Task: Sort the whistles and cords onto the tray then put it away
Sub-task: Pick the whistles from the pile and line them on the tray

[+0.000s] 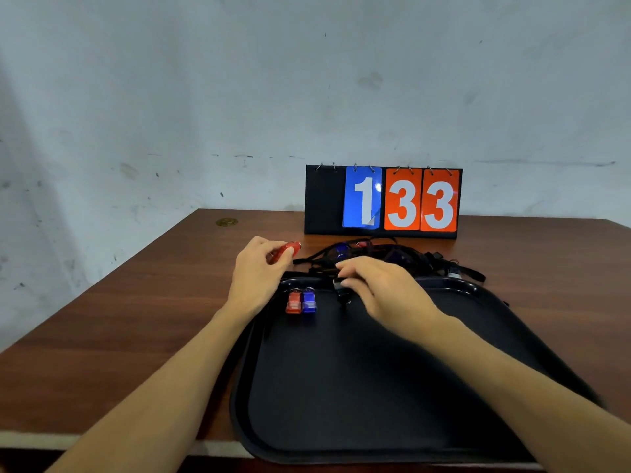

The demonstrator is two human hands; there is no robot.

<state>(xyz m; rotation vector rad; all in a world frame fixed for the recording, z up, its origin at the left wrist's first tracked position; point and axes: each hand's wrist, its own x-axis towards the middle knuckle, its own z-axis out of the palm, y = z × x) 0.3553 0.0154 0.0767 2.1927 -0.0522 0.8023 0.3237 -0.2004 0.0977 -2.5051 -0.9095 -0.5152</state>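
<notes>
A black tray (341,387) lay on the brown wooden table (136,319), its near edge reaching the table's front. The left hand (259,268) hovered just off the tray's 11 o'clock corner, fingers and thumb curled round a red whistle (288,250) that poked out toward 1 o'clock. The right hand (379,288) was over the tray's far rim at 12 o'clock, somewhat blurred, its fingertips pinching the clip end of a black cord (342,295) that dangled just above the tray floor. Inside the tray, near the 11 o'clock corner, a second red whistle (293,302) and a blue whistle (309,301) sat side by side, touching, with their rings pointing to 12 o'clock. Beyond the tray's far rim, from 12 to 2 o'clock, a tangled pile of black cords (392,259) spread over the table with blue and red whistles caught in it. Behind that pile, at 12 o'clock, stood a black flip scoreboard (382,199) showing a blue 1 and two orange 3s against a scuffed pale wall (239,97). A small brass-coloured disc (226,222) was set in the table's far left corner, at 10 o'clock.
</notes>
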